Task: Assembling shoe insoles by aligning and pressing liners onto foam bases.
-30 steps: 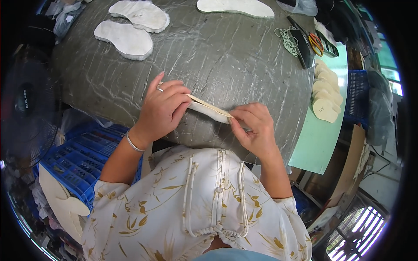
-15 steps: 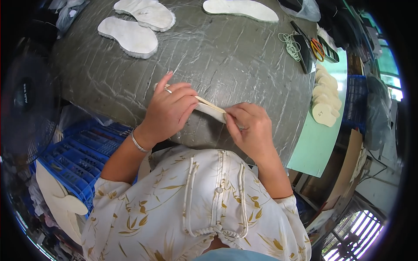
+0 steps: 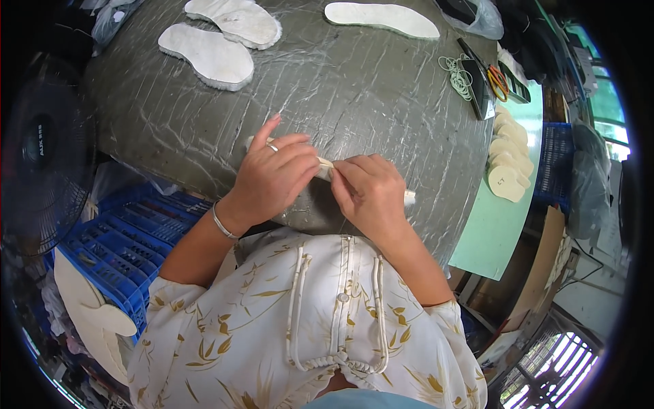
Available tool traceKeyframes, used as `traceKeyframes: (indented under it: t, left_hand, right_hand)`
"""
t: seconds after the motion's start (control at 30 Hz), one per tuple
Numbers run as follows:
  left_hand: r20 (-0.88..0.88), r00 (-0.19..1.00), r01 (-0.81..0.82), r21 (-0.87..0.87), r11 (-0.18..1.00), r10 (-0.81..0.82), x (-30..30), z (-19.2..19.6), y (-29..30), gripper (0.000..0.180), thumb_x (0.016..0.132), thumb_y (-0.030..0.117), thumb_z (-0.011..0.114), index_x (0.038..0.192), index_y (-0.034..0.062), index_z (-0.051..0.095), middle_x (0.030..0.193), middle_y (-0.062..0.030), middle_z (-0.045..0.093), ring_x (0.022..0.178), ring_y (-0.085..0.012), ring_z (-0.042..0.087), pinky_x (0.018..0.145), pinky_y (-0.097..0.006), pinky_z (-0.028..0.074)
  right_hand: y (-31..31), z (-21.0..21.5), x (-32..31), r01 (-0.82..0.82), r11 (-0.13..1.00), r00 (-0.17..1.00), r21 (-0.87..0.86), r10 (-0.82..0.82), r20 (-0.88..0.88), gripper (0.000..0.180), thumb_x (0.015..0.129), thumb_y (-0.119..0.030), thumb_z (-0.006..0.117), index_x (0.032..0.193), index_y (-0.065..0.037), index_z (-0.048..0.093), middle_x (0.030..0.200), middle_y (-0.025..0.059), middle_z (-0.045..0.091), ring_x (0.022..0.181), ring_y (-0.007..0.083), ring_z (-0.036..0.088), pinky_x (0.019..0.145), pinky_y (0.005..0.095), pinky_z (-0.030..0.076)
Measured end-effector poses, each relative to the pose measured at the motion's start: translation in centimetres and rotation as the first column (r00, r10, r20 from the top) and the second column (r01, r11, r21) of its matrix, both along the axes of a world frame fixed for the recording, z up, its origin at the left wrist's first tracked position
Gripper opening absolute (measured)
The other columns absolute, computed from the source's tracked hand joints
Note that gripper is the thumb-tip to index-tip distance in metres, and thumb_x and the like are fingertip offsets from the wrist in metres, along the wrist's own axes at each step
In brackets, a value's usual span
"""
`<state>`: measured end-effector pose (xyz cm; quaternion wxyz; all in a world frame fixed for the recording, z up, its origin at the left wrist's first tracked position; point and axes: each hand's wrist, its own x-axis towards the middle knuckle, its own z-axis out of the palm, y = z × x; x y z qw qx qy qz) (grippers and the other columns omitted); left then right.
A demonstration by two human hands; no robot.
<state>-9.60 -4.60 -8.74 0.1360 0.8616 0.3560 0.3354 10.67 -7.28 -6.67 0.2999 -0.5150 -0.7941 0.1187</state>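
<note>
Left hand point(image 3: 272, 176) and right hand point(image 3: 375, 194): fingers point(image 3: 357, 172) pinching pale insole point(image 3: 324, 173)
Its long axis slants toward the green sheet point(image 3: 477, 249).

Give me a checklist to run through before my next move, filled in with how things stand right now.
1. Left hand gripping the narrow, cream-and-white fleece-edged piece: ok.
2. Right hand gripping the same piece: ok, close beside the left hand.
3. Layers lined up along the whole edge: cannot tell, the hands cover most of it.
4. Metal scissors with orange handles clear of both hands: ok, off to the right.
5. Two white, fleece-edged insoles at upper left fully separated: not ok, they overlap.
</note>
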Motion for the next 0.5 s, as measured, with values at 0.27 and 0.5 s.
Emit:
traceKeyframes:
  t: [0.27,0.5]
  left_hand:
    - [-0.053,0.998,0.006,-0.154,0.988,-0.015,-3.5,1.1,0.8,0.030,0.075,0.019,0.081,0.100,0.0130,0.065,0.125,-0.0066,0.062,0.128,-0.0321,0.052,0.114,-0.057,0.026]
    - [-0.127,0.985,0.105,-0.117,0.988,-0.120,-3.8,1.8,1.5,0.019,0.077,0.011,0.075,0.095,0.0107,0.068,0.122,-0.0057,0.063,0.127,-0.0295,0.053,0.113,-0.054,0.031]
  right_hand:
    - [0.0,0.1,-0.2,-0.008,1.000,1.000,0.007,0.008,-0.030,0.005,0.078,-0.009,0.073,0.079,-0.005,0.070,0.073,0.0049,0.063,0.065,0.0233,0.059,0.061,0.0361,0.046]
    - [-0.1,-0.1,-0.3,-0.013,1.000,1.000,0.002,0.013,-0.006,0.006,0.078,-0.010,0.073,0.080,-0.005,0.070,0.075,0.0053,0.064,0.067,0.0236,0.060,0.061,0.0362,0.047]
